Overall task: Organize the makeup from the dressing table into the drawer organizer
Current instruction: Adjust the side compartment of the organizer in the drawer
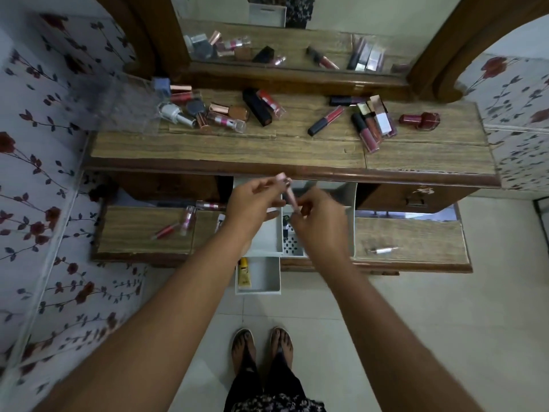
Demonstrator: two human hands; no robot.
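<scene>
Both hands meet over the white drawer organizer, just below the tabletop's front edge. Left hand and right hand each pinch an end of a pink lip-gloss tube, tilted, w/ its cap end up. Looks like the placing step, mid-task: plenty of makeup is left along the tabletop's back edge. Next move prob. needs the tube lowered into a free compartment & let go.
</scene>
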